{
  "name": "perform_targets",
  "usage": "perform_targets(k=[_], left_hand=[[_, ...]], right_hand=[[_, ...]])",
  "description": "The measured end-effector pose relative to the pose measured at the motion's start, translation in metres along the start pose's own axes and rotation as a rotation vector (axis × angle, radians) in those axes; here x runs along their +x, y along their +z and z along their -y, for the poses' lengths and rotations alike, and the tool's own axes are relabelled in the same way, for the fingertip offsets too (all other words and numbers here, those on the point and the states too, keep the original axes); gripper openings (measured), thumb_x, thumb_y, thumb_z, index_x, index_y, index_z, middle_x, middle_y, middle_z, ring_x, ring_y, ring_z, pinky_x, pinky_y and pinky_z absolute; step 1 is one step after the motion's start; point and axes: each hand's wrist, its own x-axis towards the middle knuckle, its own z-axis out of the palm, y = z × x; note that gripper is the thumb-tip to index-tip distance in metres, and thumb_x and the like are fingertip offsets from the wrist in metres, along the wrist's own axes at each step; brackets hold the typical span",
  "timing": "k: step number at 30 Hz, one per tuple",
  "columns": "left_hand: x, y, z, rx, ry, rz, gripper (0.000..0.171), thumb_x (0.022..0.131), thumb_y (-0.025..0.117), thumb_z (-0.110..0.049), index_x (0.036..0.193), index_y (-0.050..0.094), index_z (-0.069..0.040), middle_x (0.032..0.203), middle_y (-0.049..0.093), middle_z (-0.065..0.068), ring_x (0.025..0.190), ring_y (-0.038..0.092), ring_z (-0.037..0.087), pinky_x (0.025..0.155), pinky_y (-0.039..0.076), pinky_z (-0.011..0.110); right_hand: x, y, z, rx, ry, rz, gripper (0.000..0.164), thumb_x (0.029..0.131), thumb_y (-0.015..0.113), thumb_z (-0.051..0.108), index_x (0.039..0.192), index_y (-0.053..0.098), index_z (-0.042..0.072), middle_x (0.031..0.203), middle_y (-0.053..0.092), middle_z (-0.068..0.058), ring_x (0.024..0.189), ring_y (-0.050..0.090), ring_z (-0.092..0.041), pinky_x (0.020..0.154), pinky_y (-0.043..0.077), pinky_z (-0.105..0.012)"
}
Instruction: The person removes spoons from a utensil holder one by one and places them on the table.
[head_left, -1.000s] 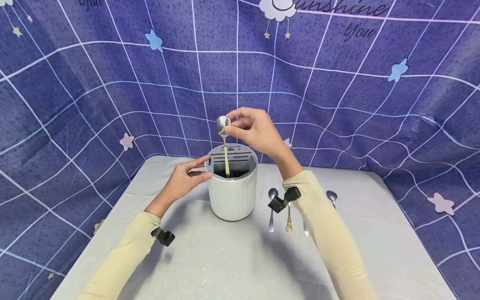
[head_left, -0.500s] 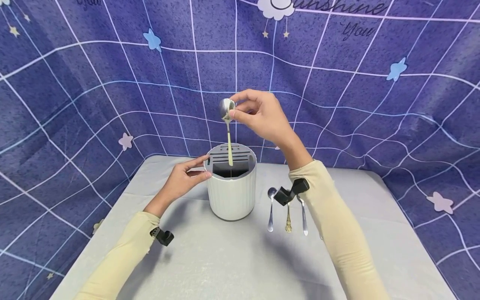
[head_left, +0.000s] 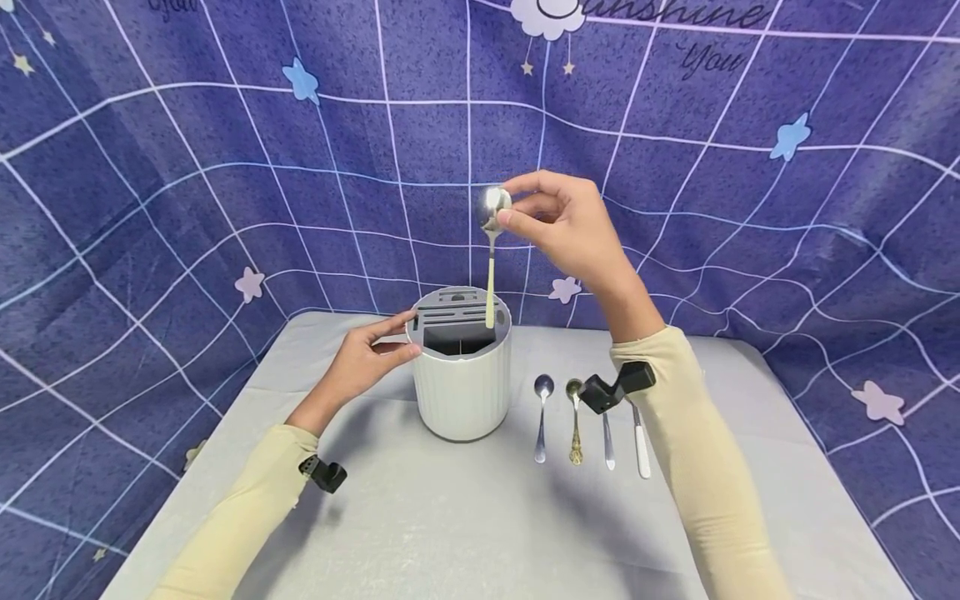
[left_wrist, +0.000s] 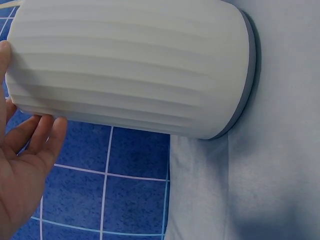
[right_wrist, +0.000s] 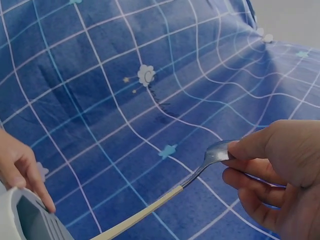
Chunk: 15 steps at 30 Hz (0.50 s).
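Note:
My right hand (head_left: 573,221) pinches a spoon (head_left: 491,208) by its bowl between thumb and fingers. Its cream handle hangs down, with the end in front of or just above the right part of the holder's top. A white ribbed utensil holder (head_left: 461,400) stands upright on the table, its grey slotted lid and dark compartments facing up. Thumb and fingertips of my left hand (head_left: 363,358) rest on the holder's left rim. The left wrist view shows its fingers beside the ribbed wall (left_wrist: 135,65). In the right wrist view the spoon's bowl (right_wrist: 216,154) is at my fingertips.
Right of the holder several spoons lie in a row: a silver spoon (head_left: 543,385), a gold ornate spoon (head_left: 575,417), another silver handle (head_left: 608,446) and a white handle (head_left: 641,454). My right wrist camera covers part of them. A blue gridded cloth (head_left: 360,217) hangs behind the table.
My right hand has lifted the spoon up out of the holder's front compartment and moved it to the right. My left hand has stayed on the rim. More of the spoons' row shows.

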Motion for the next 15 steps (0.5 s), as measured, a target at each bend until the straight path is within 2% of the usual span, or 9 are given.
perform_targets(k=[4,9,13,15], left_hand=[[0.000,-0.001,-0.001,-0.001,-0.005,-0.006,0.056,0.091,0.080,-0.013,0.143,0.060,-0.008,0.149,0.055,0.012,0.129,0.057,0.032,0.098,0.059,0.028],[0.001,-0.001,-0.001,-0.004,0.009,-0.005,0.056,0.091,0.080,-0.012,0.143,0.060,-0.007,0.148,0.056,0.012,0.129,0.056,0.032,0.100,0.058,0.032],[0.000,0.000,-0.001,-0.003,0.007,-0.006,0.056,0.091,0.080,-0.012,0.143,0.061,-0.008,0.148,0.056,0.011,0.129,0.056,0.032,0.100,0.058,0.035],[0.000,0.000,-0.001,-0.001,0.005,-0.005,0.056,0.091,0.080,-0.013,0.143,0.061,-0.008,0.148,0.056,0.011,0.129,0.056,0.032,0.100,0.058,0.033]], right_hand=[[-0.005,-0.012,-0.004,-0.022,-0.002,-0.023,0.025,0.090,0.077,0.003,0.114,0.072,-0.002,0.089,0.078,-0.010,0.082,0.072,-0.009,0.069,0.055,-0.023],[-0.014,-0.029,-0.014,-0.008,0.011,-0.046,0.024,0.091,0.076,0.001,0.114,0.072,-0.004,0.087,0.079,-0.009,0.082,0.073,-0.010,0.072,0.056,-0.021],[-0.023,-0.043,-0.025,-0.041,0.029,-0.074,0.024,0.091,0.076,0.002,0.114,0.072,-0.003,0.085,0.079,-0.004,0.074,0.069,-0.007,0.059,0.046,-0.019],[-0.028,-0.050,-0.030,-0.064,0.045,-0.089,0.024,0.091,0.076,0.002,0.114,0.073,-0.003,0.085,0.079,-0.001,0.071,0.066,-0.005,0.055,0.041,-0.020]])
